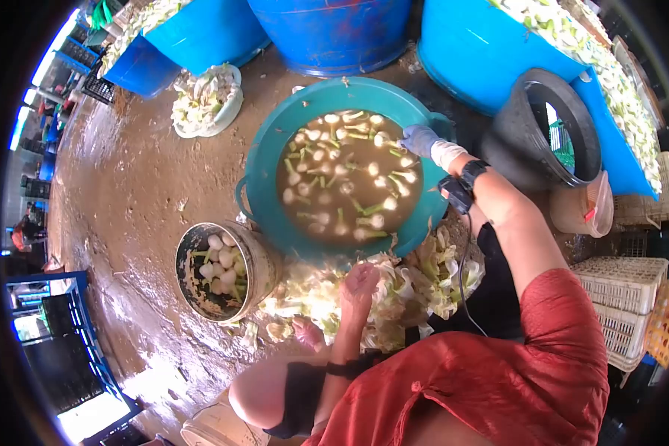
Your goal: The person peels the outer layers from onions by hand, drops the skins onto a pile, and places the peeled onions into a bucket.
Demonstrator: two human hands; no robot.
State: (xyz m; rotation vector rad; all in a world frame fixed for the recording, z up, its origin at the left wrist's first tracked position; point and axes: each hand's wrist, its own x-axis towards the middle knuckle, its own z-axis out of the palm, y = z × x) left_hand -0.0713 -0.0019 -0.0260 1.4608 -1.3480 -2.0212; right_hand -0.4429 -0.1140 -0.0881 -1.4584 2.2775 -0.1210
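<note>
My right hand [421, 140], in a blue-grey glove, reaches over the right rim of a large teal tub [256, 167]. Its fingers are bunched near the water, and their undersides are hidden. White bulbs with cut green stalks [375, 221], like young garlic, float in the tub's brown water. My bare left hand [362, 281] is curled just below the tub's front rim, above a heap of pale peeled leaves [405, 290]. Whatever it holds is hidden. Left of it, a tilted, dirty bucket [264, 264] contains several trimmed white bulbs [219, 264].
Blue barrels [331, 37] and bright-blue bins [468, 59] of leaf scraps line the back. A white basin [234, 100] of scraps sits on the wet floor. At right are a black tub [509, 145], a pale bucket [581, 204] and plastic crates [609, 297].
</note>
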